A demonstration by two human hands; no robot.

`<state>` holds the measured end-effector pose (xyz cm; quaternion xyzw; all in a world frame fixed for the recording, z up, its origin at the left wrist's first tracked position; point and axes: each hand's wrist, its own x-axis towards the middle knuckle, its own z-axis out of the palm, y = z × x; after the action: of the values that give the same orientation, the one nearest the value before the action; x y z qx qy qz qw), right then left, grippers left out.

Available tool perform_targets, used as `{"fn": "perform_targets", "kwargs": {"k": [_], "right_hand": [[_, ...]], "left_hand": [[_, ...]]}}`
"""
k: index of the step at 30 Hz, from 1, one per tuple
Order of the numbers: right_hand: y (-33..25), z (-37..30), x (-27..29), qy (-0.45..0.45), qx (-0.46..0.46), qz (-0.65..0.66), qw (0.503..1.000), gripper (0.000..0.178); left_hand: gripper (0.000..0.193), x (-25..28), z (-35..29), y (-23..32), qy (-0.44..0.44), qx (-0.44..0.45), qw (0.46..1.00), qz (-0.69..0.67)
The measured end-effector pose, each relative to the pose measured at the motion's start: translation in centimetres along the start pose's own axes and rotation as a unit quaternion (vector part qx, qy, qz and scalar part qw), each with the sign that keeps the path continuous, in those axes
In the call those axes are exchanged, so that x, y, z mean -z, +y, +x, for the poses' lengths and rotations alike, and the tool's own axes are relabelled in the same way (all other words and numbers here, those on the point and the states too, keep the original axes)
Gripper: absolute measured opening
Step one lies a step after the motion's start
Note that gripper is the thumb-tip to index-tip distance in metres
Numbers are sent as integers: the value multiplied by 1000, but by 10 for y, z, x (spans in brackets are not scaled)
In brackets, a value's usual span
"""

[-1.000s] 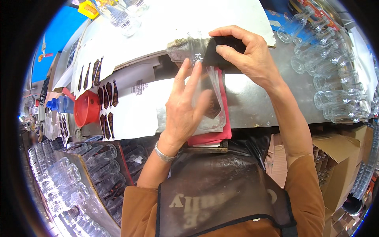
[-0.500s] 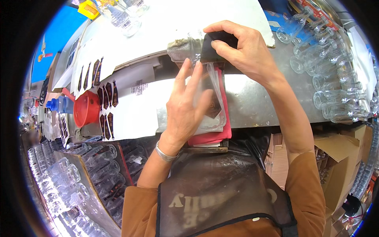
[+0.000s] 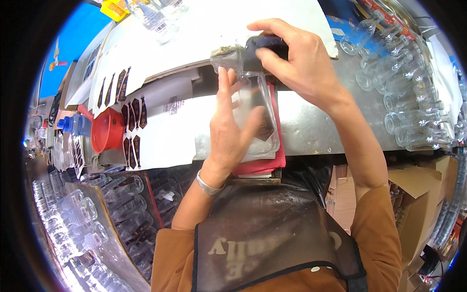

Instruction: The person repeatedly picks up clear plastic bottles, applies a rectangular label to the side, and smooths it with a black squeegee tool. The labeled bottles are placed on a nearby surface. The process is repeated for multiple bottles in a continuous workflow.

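My right hand [image 3: 309, 61] grips a dark, flat, flexible piece [image 3: 253, 52], blurred by motion, between thumb and fingers. Just below and left of it, my left hand [image 3: 228, 124] has its fingers stretched out and its thumb apart. A clear glass vessel [image 3: 244, 82] shows between the hands, against a grey cloth-wrapped rest [image 3: 225, 59]; its full outline is hard to make out. Beneath the hands lies a clear plastic sleeve [image 3: 276, 138] with a dark tie-shaped decal [image 3: 264, 127] showing at it, on top of a pink cloth [image 3: 279, 163].
Dark tie-shaped decals [image 3: 135, 114] lie in rows on white paper [image 3: 168, 141] at left, beside a red pot [image 3: 106, 131]. Glass bottles [image 3: 418, 124] line the right side; more glassware [image 3: 78, 214] fills racks at lower left. An open cardboard box [image 3: 413, 194] stands at lower right.
The dark piece in my right hand has tilted and shifted slightly. My left hand has moved a little right and down, its fingers apart from the glass's upper part.
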<state>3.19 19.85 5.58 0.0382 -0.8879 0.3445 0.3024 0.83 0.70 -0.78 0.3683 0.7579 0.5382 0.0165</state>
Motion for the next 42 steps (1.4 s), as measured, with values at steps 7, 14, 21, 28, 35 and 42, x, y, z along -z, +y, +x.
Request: {"fn": "perform_targets", "kwargs": {"k": [7,14,21,28,35,42], "right_hand": [[-18,-12,0,31,105,-26,994,26],[-38,-52,7,-130,49,77,987,28],[-25,-86,0,-43,83,119,988,31],[-43,-102,1,20,75,52,996,26],[-67,-94,-4,6,125,-26,992,30],[-82,-111,14,-99,-124,203,966,17]], "left_hand": [[101,6,-3,3,-16,33,998,-49],[125,42,-43,-2,-175,-46,983,30],[122,32,-41,-4,-159,-11,987,6],[122,31,-47,-6,-153,-2,988,-8],[119,28,-53,-5,-135,-13,991,-6],[109,28,-54,-16,-136,-31,990,23]]}}
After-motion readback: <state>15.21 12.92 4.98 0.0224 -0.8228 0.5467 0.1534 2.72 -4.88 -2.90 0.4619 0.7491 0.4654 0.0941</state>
